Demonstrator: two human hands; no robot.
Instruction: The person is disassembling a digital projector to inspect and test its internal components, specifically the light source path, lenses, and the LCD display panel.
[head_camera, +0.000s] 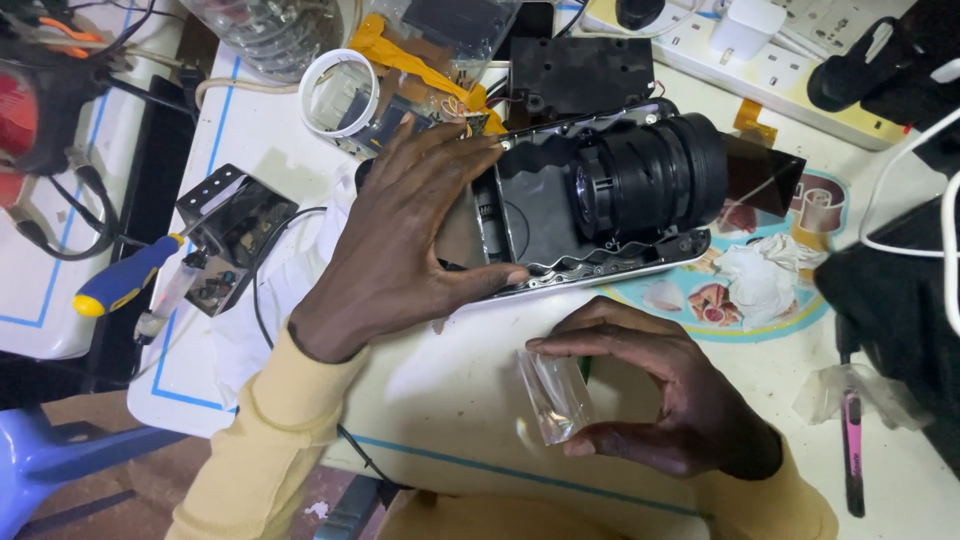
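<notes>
Right hand (672, 400): yours, nearest the camera; thumb and fingers curl part-closed, pinching a small clear glass plate (553, 397) upright by 2 edges.
Left hand (405, 235): yours, spread flat and open over the opened projector shell (560, 215), gripping nothing; thumb lies along its silver edge.
Lens barrel (650, 175): black, ribbed cylinder seated in the shell.
Table (450, 370): smooth white top with blue tape lines.
Screwdriver (125, 275): blue-and-yellow handle, far left.
</notes>
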